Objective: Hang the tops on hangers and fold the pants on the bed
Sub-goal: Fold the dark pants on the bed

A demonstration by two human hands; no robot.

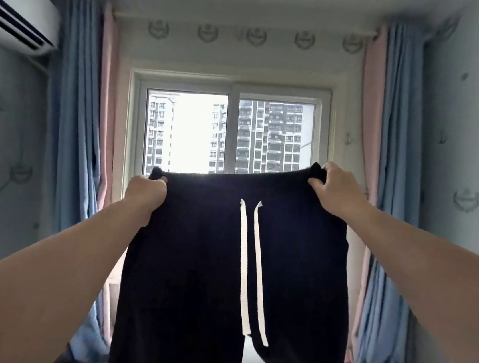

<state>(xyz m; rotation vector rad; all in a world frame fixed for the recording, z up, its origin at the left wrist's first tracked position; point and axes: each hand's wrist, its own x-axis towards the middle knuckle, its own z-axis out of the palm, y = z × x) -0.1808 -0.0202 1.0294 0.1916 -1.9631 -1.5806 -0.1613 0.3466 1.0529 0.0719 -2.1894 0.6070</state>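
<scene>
The pants (193,265) hang in the air in front of the person, held up by the waistband (232,180) and spread wide between both outstretched arms. The left hand (145,194) clenches the left corner of the waistband, with a bit of dark cloth poking up above the knuckles. The right hand (333,189) sits higher and grasps the right corner, thumb on the near side and fingers curled over the top edge, so the waistband slopes up from left to right. The pants are black, and two white drawstrings (242,256) dangle side by side down the middle of the front. The two legs drop out of view at the bottom edge, with a gap of light showing between them low down. Behind the pants is a window (232,126) with tall apartment blocks outside; the waistband covers its lower edge. Blue and pink curtains (72,120) hang drawn back on either side of the window. An air conditioner (9,15) is mounted high on the left wall. The wallpaper (466,199) is pale, with faint anchor and wreath motifs.
</scene>
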